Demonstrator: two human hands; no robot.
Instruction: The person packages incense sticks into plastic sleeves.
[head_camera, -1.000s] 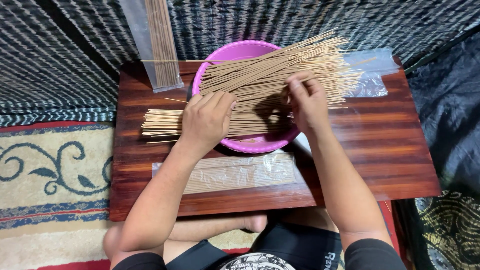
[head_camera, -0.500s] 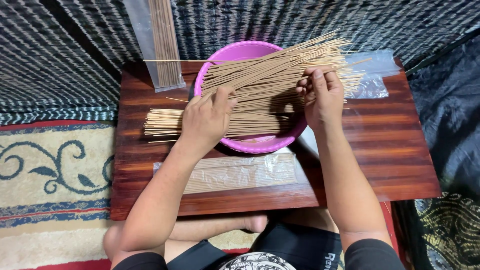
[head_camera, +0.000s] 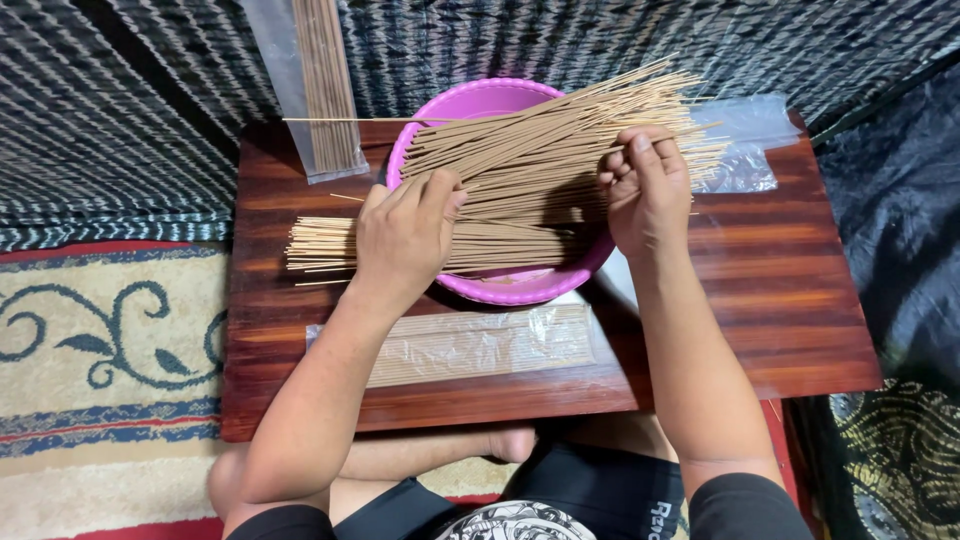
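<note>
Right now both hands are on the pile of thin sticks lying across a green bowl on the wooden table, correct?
Not quite: the bowl is pink, not green, as the head view shows. Both the left hand and right hand are on the sticks lying across it on the wooden table.

One pink bowl (head_camera: 480, 100), three clear sleeves, one wooden table (head_camera: 780, 290)

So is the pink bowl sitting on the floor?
No, the pink bowl sits on the wooden table, with sticks lying across it.
</note>
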